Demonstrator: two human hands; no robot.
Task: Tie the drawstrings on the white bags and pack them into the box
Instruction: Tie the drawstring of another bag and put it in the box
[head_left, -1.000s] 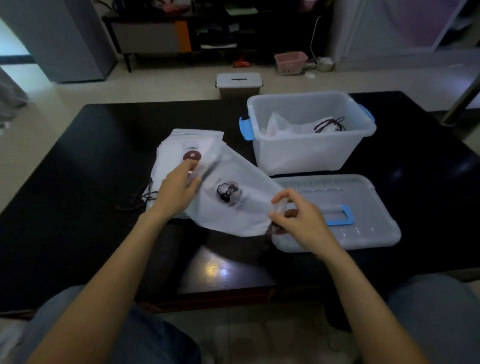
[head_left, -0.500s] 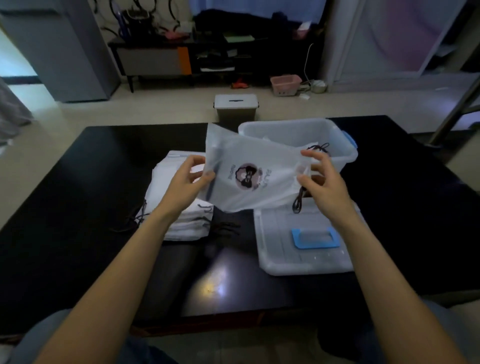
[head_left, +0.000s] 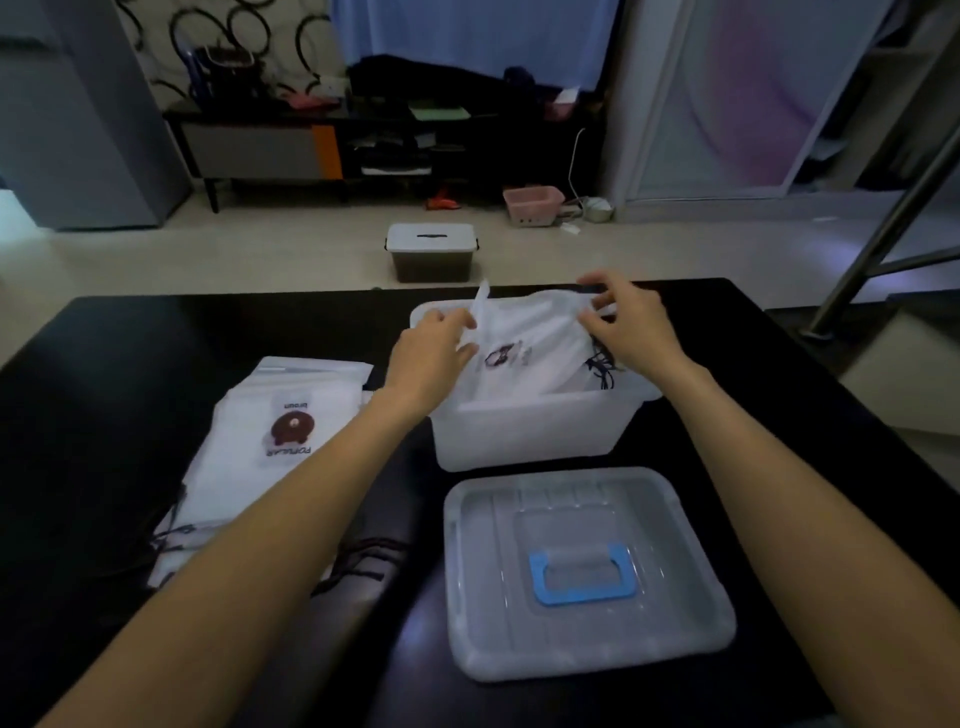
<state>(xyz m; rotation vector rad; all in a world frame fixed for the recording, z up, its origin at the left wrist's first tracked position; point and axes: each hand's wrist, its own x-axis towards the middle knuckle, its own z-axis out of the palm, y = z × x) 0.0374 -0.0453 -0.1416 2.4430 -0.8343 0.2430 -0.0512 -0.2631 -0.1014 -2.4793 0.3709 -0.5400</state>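
Observation:
A white drawstring bag (head_left: 535, 338) with a dark printed face lies over the open top of the translucent plastic box (head_left: 524, 436) on the black table. My left hand (head_left: 434, 348) grips the bag's left edge, and my right hand (head_left: 631, 325) pinches its right edge over the box's far right corner. Dark drawstrings (head_left: 602, 371) hang inside the box below my right hand. A stack of white bags (head_left: 280, 441) with a brown bear print on top lies to the left of the box, its dark cords trailing at the near edge.
The box's lid (head_left: 587, 571) with a blue handle lies upside-up on the black table (head_left: 104, 374) in front of the box. On the floor beyond the table stand a small lidded bin (head_left: 431, 252) and a pink basket (head_left: 532, 205). A metal rail (head_left: 883, 218) slants at right.
Both hands carried the white bag from in front of me forward and down onto the box's open top. The view tilted up.

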